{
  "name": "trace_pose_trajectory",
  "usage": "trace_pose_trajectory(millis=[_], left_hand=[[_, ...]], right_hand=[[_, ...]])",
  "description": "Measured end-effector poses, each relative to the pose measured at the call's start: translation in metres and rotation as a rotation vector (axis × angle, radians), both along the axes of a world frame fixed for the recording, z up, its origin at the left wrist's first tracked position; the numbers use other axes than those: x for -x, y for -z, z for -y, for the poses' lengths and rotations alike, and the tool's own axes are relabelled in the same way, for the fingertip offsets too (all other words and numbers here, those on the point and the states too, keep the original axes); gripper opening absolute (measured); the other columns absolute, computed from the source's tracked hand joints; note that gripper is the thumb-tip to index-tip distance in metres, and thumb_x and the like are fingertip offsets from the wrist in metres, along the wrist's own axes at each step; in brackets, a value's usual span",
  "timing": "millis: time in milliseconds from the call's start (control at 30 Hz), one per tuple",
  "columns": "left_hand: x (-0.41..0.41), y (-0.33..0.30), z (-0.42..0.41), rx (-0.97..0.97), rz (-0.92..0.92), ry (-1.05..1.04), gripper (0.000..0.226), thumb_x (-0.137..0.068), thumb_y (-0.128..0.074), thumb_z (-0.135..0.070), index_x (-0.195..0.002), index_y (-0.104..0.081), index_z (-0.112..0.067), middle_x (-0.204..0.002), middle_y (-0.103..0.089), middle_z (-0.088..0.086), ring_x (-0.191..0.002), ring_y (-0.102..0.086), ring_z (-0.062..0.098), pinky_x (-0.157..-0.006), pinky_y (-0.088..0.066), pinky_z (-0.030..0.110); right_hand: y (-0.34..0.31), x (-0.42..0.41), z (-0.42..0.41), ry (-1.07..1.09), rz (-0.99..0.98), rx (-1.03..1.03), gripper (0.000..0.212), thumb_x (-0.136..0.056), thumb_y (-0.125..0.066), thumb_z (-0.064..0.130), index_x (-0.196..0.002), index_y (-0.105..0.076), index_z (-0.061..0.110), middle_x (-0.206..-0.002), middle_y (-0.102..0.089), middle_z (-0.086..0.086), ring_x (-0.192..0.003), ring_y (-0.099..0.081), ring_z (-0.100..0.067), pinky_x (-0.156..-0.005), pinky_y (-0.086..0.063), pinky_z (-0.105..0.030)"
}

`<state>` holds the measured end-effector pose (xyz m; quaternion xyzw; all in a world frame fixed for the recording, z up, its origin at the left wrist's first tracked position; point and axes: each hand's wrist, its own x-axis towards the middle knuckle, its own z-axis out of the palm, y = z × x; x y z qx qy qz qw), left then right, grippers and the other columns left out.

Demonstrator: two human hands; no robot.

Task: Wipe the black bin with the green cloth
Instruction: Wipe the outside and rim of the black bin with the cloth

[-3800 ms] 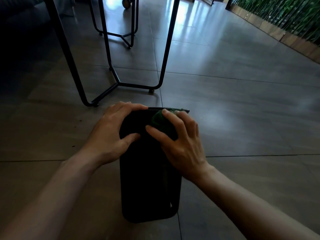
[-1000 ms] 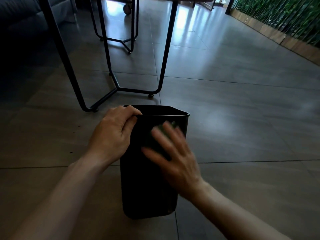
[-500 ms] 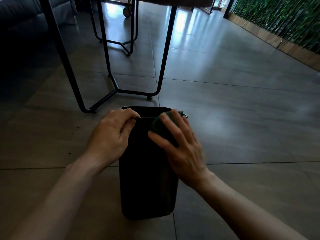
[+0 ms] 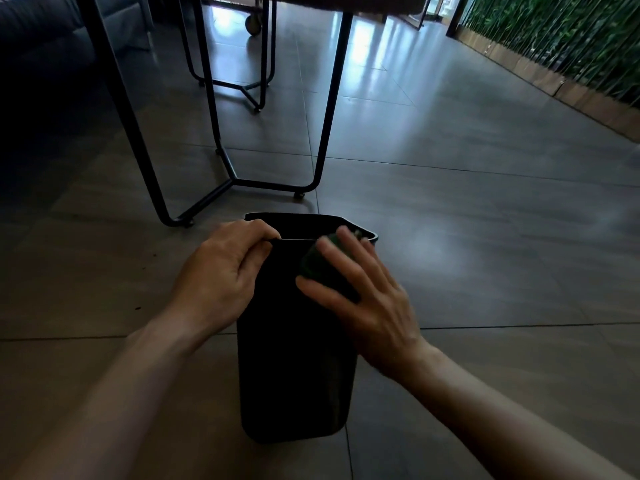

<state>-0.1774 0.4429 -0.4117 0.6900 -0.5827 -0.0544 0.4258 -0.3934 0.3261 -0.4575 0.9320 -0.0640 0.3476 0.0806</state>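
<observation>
Right hand: your right hand [image 4: 367,299] lies flat with fingers spread and straight, pressing the green cloth [image 4: 317,266] against the near face of the black bin [image 4: 294,375], just below its rim.
Left hand: your left hand [image 4: 221,275] is curled over the bin's near-left rim corner, fingers hooked inside, steadying it.
Cloth: bunched under your fingers, high on the bin's wall.
Bin: upright on the tiled floor [image 4: 485,237], just in front of the black table frame [image 4: 221,161].
Progress: wiping looks under way on the upper near face; you cannot tell which parts are clean, as the surface is too dark.
Left to do: probably the bin's lower wall and other sides.
</observation>
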Motion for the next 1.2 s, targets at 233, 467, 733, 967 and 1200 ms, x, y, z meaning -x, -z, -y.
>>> trace_pose_trajectory(millis=[233,467,733,967,1200], left_hand=[[-0.001,-0.001,0.001,-0.013,0.027,-0.019,0.015,-0.102,-0.049,-0.021,-0.100,-0.062,-0.026,-0.094,-0.061,-0.012,-0.102,-0.055,0.011,-0.086,-0.042,0.032],[-0.001,0.002,0.003,0.013,0.034,0.000,0.014,-0.101,-0.047,-0.026,-0.099,-0.060,-0.030,-0.095,-0.061,-0.013,-0.100,-0.054,0.010,-0.085,-0.040,0.027],[-0.004,0.005,0.004,0.009,0.028,0.028,0.014,-0.100,-0.047,-0.027,-0.097,-0.057,-0.036,-0.095,-0.058,-0.020,-0.100,-0.052,0.004,-0.085,-0.036,0.019],[-0.004,0.005,0.001,0.011,0.036,0.041,0.013,-0.097,-0.046,-0.030,-0.096,-0.058,-0.034,-0.092,-0.058,-0.021,-0.097,-0.050,0.003,-0.085,-0.034,0.015],[-0.003,0.004,0.001,0.006,0.043,0.039,0.013,-0.099,-0.047,-0.028,-0.097,-0.060,-0.031,-0.089,-0.058,-0.015,-0.095,-0.050,0.006,-0.081,-0.035,0.016]], right_hand=[[0.045,0.021,-0.037,-0.025,-0.133,0.009,0.028,-0.109,-0.054,0.022,-0.136,-0.058,0.025,-0.159,-0.040,-0.013,-0.153,-0.032,-0.042,-0.120,-0.036,-0.058],[-0.004,0.045,-0.059,-0.022,-0.237,-0.307,0.029,-0.109,-0.046,0.018,-0.129,-0.063,0.028,-0.144,-0.059,-0.007,-0.127,-0.058,-0.031,-0.100,-0.052,-0.042],[-0.097,0.047,-0.025,0.104,-0.272,-1.386,0.026,-0.103,-0.062,0.015,-0.115,-0.068,0.037,-0.103,-0.070,0.010,-0.088,-0.068,-0.004,-0.073,-0.057,-0.022],[-0.117,0.018,-0.007,0.319,0.010,-1.456,0.023,-0.096,-0.072,0.023,-0.111,-0.072,0.040,-0.113,-0.066,-0.005,-0.084,-0.078,-0.022,-0.070,-0.066,-0.037],[-0.084,0.001,-0.022,0.637,0.500,-0.895,0.026,-0.079,-0.089,0.036,-0.084,-0.066,0.025,-0.096,-0.067,0.002,-0.086,-0.066,-0.012,-0.079,-0.059,-0.031]])
